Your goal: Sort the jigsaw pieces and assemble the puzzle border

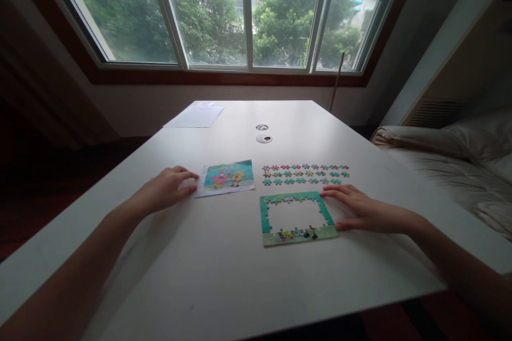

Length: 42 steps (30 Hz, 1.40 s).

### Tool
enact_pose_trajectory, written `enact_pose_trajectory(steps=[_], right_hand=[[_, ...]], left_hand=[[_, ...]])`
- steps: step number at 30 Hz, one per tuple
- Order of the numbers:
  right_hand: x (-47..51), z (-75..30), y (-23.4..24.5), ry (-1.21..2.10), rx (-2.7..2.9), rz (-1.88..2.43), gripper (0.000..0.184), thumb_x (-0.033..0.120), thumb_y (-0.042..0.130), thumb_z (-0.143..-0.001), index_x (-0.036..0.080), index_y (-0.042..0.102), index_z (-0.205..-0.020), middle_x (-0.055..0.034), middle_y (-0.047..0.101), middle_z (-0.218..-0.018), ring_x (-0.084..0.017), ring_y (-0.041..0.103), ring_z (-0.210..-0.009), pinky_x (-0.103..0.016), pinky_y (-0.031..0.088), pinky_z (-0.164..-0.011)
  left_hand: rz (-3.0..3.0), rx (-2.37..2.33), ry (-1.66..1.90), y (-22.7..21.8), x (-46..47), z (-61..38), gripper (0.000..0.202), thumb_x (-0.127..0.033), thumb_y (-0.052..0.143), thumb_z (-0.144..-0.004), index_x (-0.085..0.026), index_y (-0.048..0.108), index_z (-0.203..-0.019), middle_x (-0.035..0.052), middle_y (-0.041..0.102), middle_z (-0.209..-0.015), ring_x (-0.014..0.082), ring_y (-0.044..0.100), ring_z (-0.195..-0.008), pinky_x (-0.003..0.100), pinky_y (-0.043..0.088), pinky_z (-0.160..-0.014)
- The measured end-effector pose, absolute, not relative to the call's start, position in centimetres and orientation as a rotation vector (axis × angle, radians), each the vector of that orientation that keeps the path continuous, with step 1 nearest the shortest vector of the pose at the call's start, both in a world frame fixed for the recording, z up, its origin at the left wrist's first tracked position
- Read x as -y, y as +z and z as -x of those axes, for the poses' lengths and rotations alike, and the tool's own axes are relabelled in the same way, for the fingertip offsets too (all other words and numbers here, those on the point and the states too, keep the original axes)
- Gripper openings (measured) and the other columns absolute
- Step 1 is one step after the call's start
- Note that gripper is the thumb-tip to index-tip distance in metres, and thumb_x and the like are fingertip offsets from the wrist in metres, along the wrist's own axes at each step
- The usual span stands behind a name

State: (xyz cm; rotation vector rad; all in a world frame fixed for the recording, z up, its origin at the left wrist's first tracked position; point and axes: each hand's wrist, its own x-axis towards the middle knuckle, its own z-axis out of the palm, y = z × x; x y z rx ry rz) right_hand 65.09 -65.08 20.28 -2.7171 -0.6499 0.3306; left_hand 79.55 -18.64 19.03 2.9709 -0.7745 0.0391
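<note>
My left hand point(170, 189) rests at the left edge of a picture sheet point(228, 176) with cartoon figures on a teal ground. Its fingers are apart, and the fingertips touch or nearly touch the paper. My right hand point(356, 208) lies at the right side of a green puzzle frame point(296, 234), fingers spread, with its fingertips by the frame's edge. The frame's middle shows bare white tabletop inside a jagged inner border. Behind the frame, several loose jigsaw pieces point(305, 173) lie in three rows. Neither hand has anything gripped in it.
A white table point(224, 272) carries everything. White paper point(196, 116) lies at its far left, and two round cable-hole fittings, one a metal ring point(264, 139), sit in the top near the far end. Beyond are a window point(248, 16) and, on the right, a padded couch point(452, 160).
</note>
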Motion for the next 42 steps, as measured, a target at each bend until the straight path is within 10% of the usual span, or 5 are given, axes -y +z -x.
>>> enact_pose_trajectory(steps=[42], right_hand=[[65.1, -65.2, 20.4, 0.337, 0.658, 2.742, 0.071, 0.061, 0.05, -0.074, 0.023, 0.034, -0.132, -0.0087, 0.031, -0.137, -0.03, 0.024, -0.127, -0.046, 0.026, -0.103]], left_hand=[[-2.885, 0.877, -0.073, 20.1, 19.9, -78.2, 0.047, -0.059, 0.051, -0.071, -0.027, 0.064, -0.103, 0.0061, 0.056, -0.105, 0.0255, 0.053, -0.096, 0.032, 0.041, -0.083]])
